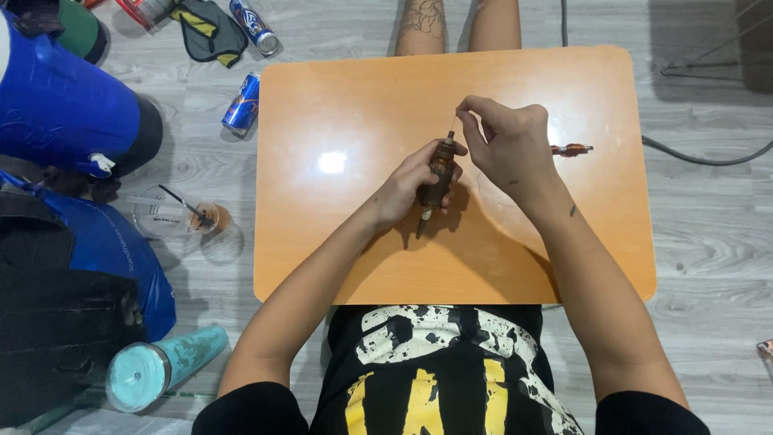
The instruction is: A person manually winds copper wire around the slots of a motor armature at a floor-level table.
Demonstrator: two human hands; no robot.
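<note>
Orange low table [338, 242], small rusty coiled part [572, 150] lying on it

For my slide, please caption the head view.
Left hand grips a brown cylindrical part; right hand pinches its top, over an orange table.

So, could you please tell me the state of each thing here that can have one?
brown cylindrical part: upright-tilted, gripped in the left hand
right hand: pinching a thin wire at the part's top
small coil piece: lying loose on the table
blue cans: lying on their sides
teal tumbler: lying down, lid on
</note>
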